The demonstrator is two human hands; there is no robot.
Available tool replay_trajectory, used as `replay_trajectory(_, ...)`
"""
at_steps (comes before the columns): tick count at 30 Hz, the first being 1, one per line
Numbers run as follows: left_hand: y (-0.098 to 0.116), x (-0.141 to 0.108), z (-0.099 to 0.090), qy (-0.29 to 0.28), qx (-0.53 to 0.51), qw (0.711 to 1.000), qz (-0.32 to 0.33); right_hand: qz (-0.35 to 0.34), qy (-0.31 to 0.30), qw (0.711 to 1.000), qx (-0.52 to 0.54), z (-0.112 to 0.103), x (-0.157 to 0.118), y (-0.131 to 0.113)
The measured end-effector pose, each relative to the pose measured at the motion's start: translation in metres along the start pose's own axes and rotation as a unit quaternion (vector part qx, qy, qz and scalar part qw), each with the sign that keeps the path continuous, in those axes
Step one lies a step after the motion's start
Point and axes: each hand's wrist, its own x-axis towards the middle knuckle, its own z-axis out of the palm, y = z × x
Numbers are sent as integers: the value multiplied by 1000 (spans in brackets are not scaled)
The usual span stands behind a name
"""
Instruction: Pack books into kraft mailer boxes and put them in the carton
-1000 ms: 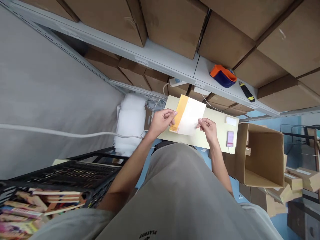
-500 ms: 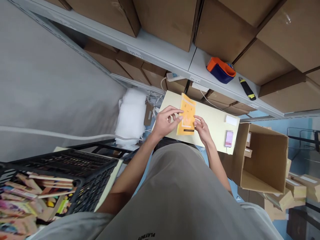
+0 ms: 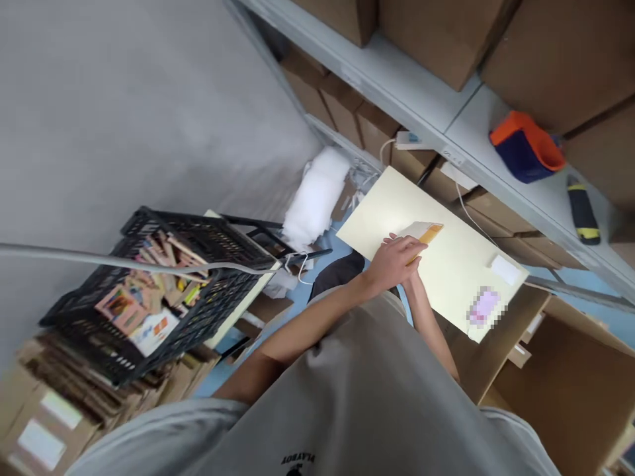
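Note:
A thin orange-covered book (image 3: pixel 430 233) is between my hands above the pale tabletop (image 3: pixel 449 281), now tilted so that a pale side and a strip of orange show. My left hand (image 3: pixel 395 262) reaches across the near part of the book, its fingers closed over it. Below and partly behind it, my right hand (image 3: pixel 413 276) holds the book from the right; most of its fingers are hidden by the left hand.
A black crate (image 3: pixel 233 264) of books stands at left, under a grey cable (image 3: pixel 238 268). Shelves with cardboard boxes run behind the table; an orange-and-blue holder (image 3: pixel 526 149) and a cutter (image 3: pixel 583 215) lie there. An open carton (image 3: pixel 570 370) stands at right.
The view has swung left, bringing more of the crate into sight. My left hand has crossed over to my right hand, and the book has turned from its front cover to a tilted side.

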Motion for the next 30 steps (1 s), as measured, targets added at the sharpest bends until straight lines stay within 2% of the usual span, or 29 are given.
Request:
replay_trajectory(4, -47, -7, -24, 52, -64, 989, -121, 48, 23, 995, 89, -7, 28, 21)
replay_trajectory(6, -80, -6, -32, 57, -106, 977, -178, 62, 52, 995, 61, -9, 45, 30)
replay_trajectory(8, -116, 1, -32, 39, -147, 964, -218, 66, 110, 992, 3, -10, 63, 38)
replay_trajectory(11, -168, 22, -16, 8, -184, 949, -255, 65, 193, 976, -75, -9, 93, 48)
replay_trajectory(15, -226, 57, 18, -12, -203, 936, -288, 64, 275, 944, -169, -7, 138, 54)
replay_trajectory(18, -256, 78, 40, -41, -231, 920, -313, 86, 328, 915, -217, -3, 165, 53)
replay_trajectory(21, -275, 84, 48, -62, -270, 911, -304, 127, 347, 889, -270, 5, 174, 46)
replay_trajectory(24, -300, 72, 41, -22, -322, 905, -276, 97, 362, 832, -409, 24, 169, 31)
replay_trajectory(26, -330, 56, 30, 52, -352, 887, -295, 6, 353, 793, -497, 47, 166, 17)
replay_trajectory(28, -373, 34, 18, 138, -368, 848, -356, -71, 300, 776, -551, 80, 173, 3)
replay_trajectory(30, -425, 8, 9, 210, -370, 782, -455, -117, 225, 774, -581, 123, 191, -4)
